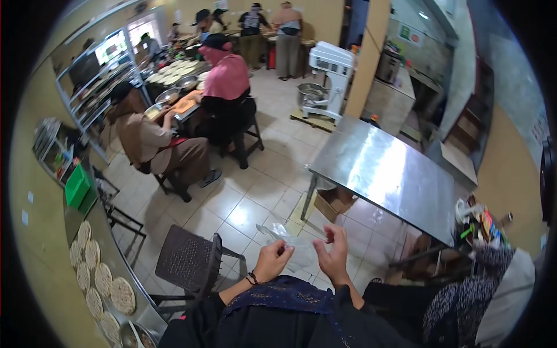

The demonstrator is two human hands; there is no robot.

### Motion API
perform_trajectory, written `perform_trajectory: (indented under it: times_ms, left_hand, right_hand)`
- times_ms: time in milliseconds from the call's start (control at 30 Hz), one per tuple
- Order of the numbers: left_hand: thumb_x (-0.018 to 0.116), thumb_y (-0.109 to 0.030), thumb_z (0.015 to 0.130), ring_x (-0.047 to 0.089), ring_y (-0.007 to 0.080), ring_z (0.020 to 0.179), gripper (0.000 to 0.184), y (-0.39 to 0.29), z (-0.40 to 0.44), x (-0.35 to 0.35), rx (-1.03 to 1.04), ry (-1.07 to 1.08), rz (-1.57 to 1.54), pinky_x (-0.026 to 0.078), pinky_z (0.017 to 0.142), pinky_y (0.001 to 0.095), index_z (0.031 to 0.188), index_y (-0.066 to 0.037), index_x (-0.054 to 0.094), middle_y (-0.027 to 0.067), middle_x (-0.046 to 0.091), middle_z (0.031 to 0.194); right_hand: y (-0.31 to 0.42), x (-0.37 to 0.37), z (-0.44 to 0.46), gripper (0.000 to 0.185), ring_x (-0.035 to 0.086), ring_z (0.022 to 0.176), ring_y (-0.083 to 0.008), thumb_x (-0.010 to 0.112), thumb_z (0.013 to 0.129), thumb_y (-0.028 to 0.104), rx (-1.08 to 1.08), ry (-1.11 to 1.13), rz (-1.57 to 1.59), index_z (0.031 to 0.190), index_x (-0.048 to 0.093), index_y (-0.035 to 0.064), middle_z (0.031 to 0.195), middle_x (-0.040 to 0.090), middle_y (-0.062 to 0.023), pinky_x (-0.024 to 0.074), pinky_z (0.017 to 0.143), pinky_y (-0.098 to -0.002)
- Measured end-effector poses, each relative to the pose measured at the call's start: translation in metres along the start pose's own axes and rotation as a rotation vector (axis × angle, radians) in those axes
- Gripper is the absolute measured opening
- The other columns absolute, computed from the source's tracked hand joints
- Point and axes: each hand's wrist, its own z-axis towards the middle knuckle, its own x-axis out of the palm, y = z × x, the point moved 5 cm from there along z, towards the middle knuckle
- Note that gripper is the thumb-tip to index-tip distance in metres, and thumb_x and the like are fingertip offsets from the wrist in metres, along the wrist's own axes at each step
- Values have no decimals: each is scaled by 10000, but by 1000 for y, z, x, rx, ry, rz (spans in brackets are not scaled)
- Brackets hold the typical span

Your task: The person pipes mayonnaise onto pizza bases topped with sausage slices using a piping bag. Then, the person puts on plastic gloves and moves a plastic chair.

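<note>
In front of my body I hold a thin, clear plastic bag (299,250), crumpled at its upper left end. My left hand (272,261) pinches it between thumb and fingers; a dark bracelet circles that wrist. Just to the right of the bag is my right hand (333,255), its thumb and bent fingers apart with nothing visible between them. Beyond the bag is the tiled floor.
A steel table (377,159) stands ahead right, with a brown plastic chair (188,258) at left. Round flatbreads (103,279) lie on the left counter (130,261). Two seated people (226,81) work ahead; another person (464,301) is close at right. A mixer (332,72) stands behind.
</note>
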Motion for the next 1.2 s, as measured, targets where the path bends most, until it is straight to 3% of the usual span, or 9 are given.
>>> perform_trajectory:
  times_ms: [100, 300, 400, 533, 633, 700, 767, 900, 1200]
  left_hand:
    - [520, -176, 763, 410, 109, 449, 191, -2, -4, 10, -41, 63, 64, 335, 431, 259, 718, 9, 502, 97, 451, 508]
    - [465, -143, 782, 467, 213, 471, 177, -24, -9, 0, 75, -71, 56, 360, 452, 305, 677, 0, 475, 121, 469, 543]
    - [500, -120, 730, 487, 267, 514, 134, -32, -12, -1, 324, -115, 285, 378, 476, 342, 648, -21, 462, 121, 475, 551]
    - [562, -101, 631, 492, 270, 556, 122, -27, -22, 6, 363, -62, 360, 395, 503, 360, 637, -59, 448, 97, 479, 565]
    - [555, -74, 627, 498, 263, 588, 119, -23, -25, 6, 295, -81, 334, 396, 512, 353, 668, -58, 445, 92, 480, 592]
    - [553, -64, 625, 499, 260, 597, 124, -28, -22, 0, 348, -157, 296, 397, 518, 350, 684, -55, 445, 92, 479, 606]
    - [551, -53, 623, 500, 258, 607, 132, -33, -22, -6, 401, -234, 260, 399, 525, 347, 701, -52, 445, 93, 478, 619]
    - [555, -31, 610, 492, 264, 574, 149, -40, -24, -5, 485, -179, 300, 401, 516, 330, 728, -35, 466, 99, 483, 620]
    - [513, -66, 682, 510, 269, 613, 159, -35, -23, 6, 344, -5, 154, 406, 542, 326, 829, -25, 469, 114, 499, 658]
  right_hand:
    - [-3, 34, -31, 122, 486, 702, -98, 510, 762, 77, 274, 252, 593, 845, 488, -10, 751, 508, -64, 397, 626, -216]
    - [-48, 67, -60, 147, 492, 740, -98, 414, 818, 87, 546, 307, 675, 854, 512, -17, 783, 530, -49, 388, 693, -208]
    - [-51, 80, -66, 221, 513, 808, -128, 411, 824, 110, 350, 775, 354, 963, 504, -33, 840, 559, -91, 405, 717, -244]
    - [-70, 82, -51, 209, 537, 808, -175, 445, 792, 60, 942, 381, 1024, 982, 502, -7, 886, 556, -107, 426, 736, -274]
    - [-46, 85, -41, 220, 514, 871, -182, 438, 791, 74, 969, 227, 1269, 983, 502, -12, 924, 547, -94, 397, 790, -288]
    - [-62, 97, -60, 231, 511, 874, -187, 438, 798, 88, 981, 385, 1252, 1000, 485, -13, 952, 535, -90, 390, 797, -286]
    - [-51, 104, -66, 236, 512, 863, -187, 437, 805, 104, 633, 758, 838, 1016, 462, 0, 980, 517, -91, 394, 787, -284]
    - [-53, 101, -46, 266, 503, 879, -186, 407, 828, 190, 994, 493, 1144, 1028, 442, 18, 978, 512, -70, 388, 795, -305]
    - [-42, 109, -49, 489, 465, 937, -189, 341, 825, 429, 954, 661, 1431, 1170, 348, 81, 1088, 450, -79, 378, 811, -327]
